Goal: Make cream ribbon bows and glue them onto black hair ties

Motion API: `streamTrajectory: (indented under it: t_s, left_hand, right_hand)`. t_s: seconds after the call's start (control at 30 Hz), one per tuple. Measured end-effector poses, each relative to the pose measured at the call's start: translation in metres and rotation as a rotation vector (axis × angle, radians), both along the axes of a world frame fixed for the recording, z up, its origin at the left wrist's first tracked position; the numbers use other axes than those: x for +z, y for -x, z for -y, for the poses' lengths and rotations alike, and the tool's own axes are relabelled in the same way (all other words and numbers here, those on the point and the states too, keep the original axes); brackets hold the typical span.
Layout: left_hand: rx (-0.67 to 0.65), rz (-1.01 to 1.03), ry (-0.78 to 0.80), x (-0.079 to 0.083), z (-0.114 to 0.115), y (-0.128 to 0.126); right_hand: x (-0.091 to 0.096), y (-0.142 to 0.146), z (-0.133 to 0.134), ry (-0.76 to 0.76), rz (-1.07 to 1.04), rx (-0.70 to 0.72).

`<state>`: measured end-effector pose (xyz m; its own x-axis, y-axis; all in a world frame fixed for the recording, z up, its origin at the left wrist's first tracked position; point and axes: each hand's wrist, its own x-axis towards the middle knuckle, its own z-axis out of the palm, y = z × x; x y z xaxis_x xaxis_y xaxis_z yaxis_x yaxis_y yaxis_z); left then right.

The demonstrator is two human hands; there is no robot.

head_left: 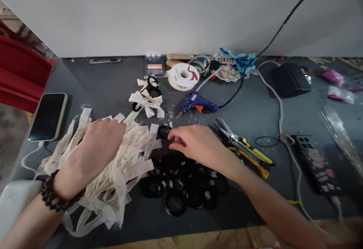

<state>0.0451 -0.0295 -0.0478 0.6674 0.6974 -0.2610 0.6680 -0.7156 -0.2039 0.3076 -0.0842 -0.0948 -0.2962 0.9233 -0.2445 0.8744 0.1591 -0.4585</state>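
My right hand [195,141] has its fingers curled in, with the tips at the edge of a black hair tie [164,131] on the dark table. Below it lies a heap of black hair ties [176,204] with small whitish spots. Over a tangled pile of cream printed ribbon strips [120,181] rests my left hand [99,139], closed, its fingertips hidden beneath the hand. Just beyond, several white ribbon bows [146,101] with black hair ties attached lie together. A blue glue gun [198,102] lies beyond my right hand, its nozzle pointing left.
A ribbon spool [183,77] stands at the back near the white wall. Scissors [234,137] and yellow-handled tools [255,160] lie beside my right forearm. A phone [48,116] and white power bank [18,203] are at left; a patterned phone [317,164] and cables are at right.
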Motion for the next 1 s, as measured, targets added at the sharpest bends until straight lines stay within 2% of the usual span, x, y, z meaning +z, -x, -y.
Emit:
streamTrajectory:
  t_s: [0.17, 0.33, 0.43, 0.5, 0.6, 0.7, 0.8, 0.9, 1.0]
  left_hand:
    - [-0.076, 0.110, -0.029, -0.003, 0.001, -0.009]
    - [-0.129, 0.122, 0.099, -0.013, -0.004, -0.006]
    - [-0.190, 0.180, 0.093, -0.006, -0.005, -0.012]
    - [-0.200, 0.230, 0.138, 0.004, -0.004, -0.022]
    - [-0.158, 0.369, 0.324, 0.016, -0.001, -0.035]
    - [-0.014, 0.555, 0.526, 0.020, -0.002, -0.039]
    - [0.133, 0.640, 0.708, 0.019, -0.006, -0.036]
    - [0.198, 0.671, 0.874, 0.017, -0.010, -0.032]
    - [0.224, 0.632, 0.914, 0.017, -0.014, -0.029]
  right_hand:
    - [0.002, 0.006, 0.002, 0.004, -0.082, -0.004]
    - [0.004, 0.009, 0.004, -0.023, -0.226, -0.055]
    - [0.004, 0.010, 0.006, -0.086, -0.357, -0.091]
    - [0.005, 0.012, 0.008, -0.193, -0.441, -0.117]
    - [0.007, 0.015, 0.009, -0.416, -0.486, -0.107]
    - [0.011, 0.014, 0.010, -0.530, -0.473, -0.086]
    - [0.018, 0.008, 0.010, -0.529, -0.437, -0.120]
    - [0.027, -0.004, 0.007, -0.489, -0.387, -0.135]
    - [0.035, -0.018, 0.004, -0.428, -0.328, -0.117]
